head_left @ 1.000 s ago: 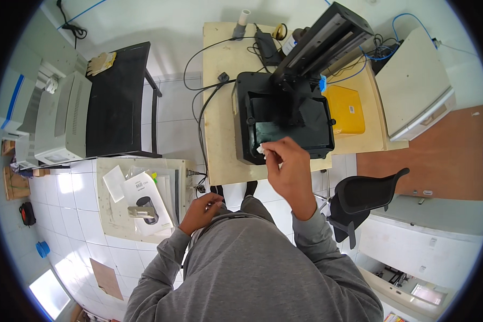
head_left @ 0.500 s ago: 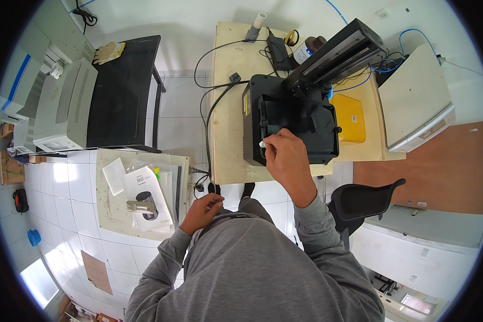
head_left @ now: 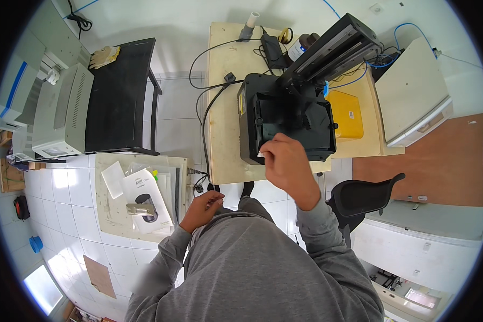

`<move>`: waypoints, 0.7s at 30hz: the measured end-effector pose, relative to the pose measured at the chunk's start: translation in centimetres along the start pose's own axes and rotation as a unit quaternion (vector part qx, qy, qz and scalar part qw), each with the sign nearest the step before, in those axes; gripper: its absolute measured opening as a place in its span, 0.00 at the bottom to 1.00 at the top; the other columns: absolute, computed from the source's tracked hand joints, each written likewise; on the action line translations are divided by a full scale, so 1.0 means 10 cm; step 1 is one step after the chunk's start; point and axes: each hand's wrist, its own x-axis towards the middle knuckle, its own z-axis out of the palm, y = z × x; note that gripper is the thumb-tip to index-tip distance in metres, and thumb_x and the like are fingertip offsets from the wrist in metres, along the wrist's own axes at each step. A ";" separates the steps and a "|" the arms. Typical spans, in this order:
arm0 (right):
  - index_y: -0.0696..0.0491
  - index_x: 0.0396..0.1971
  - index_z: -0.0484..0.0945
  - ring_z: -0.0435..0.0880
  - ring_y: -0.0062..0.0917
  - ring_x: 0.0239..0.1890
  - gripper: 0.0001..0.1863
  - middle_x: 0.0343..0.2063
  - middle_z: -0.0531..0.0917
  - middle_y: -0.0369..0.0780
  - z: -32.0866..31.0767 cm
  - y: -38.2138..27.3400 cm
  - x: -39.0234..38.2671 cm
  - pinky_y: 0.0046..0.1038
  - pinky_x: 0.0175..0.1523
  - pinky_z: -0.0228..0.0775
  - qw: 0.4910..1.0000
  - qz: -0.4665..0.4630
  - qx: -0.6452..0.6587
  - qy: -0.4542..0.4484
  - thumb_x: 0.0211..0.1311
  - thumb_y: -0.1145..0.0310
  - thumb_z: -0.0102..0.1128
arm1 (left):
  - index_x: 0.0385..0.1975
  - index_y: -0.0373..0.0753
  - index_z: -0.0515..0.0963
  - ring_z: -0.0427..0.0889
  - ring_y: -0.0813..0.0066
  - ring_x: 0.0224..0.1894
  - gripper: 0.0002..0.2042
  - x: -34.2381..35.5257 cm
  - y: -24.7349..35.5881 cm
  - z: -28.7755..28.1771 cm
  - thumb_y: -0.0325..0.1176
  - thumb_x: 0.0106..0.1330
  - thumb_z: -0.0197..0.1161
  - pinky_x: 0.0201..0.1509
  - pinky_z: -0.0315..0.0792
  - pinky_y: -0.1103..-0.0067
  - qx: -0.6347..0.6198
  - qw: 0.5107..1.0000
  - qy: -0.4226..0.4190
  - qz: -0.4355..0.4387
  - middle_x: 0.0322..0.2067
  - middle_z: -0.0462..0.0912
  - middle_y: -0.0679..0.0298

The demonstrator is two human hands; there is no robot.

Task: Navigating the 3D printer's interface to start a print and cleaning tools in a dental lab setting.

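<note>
A black boxy machine [head_left: 284, 115] with its lid raised stands on a pale wooden table [head_left: 225, 107]. My right hand [head_left: 287, 161] reaches to the machine's near edge, its fingers pinched on a small white piece [head_left: 261, 154] that looks like a cloth or tissue. My left hand [head_left: 201, 209] hangs low by my waist, fingers curled loosely, with nothing visible in it. My grey sleeves and torso fill the lower middle of the view.
A yellow box [head_left: 344, 114] lies right of the machine. Cables, a power brick and a bottle sit at the table's far end. A black table [head_left: 118, 96], a grey unit [head_left: 61, 110], a low stand with papers [head_left: 139, 193] and a black chair [head_left: 359, 198] surround me.
My right hand stays at the machine's near edge with the white piece, shifting slightly. My left hand has dropped a little closer to my waist. The view has shifted slightly.
</note>
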 end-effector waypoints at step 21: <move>0.62 0.50 0.85 0.87 0.21 0.40 0.11 0.40 0.89 0.40 -0.28 0.83 -1.53 0.23 0.48 0.80 0.633 0.252 0.689 0.247 0.70 0.81 0.66 | 0.53 0.36 0.83 0.89 0.72 0.46 0.12 0.29 -0.10 0.18 0.35 0.77 0.65 0.51 0.81 0.73 0.062 0.997 -0.049 -0.006 0.44 0.91 0.59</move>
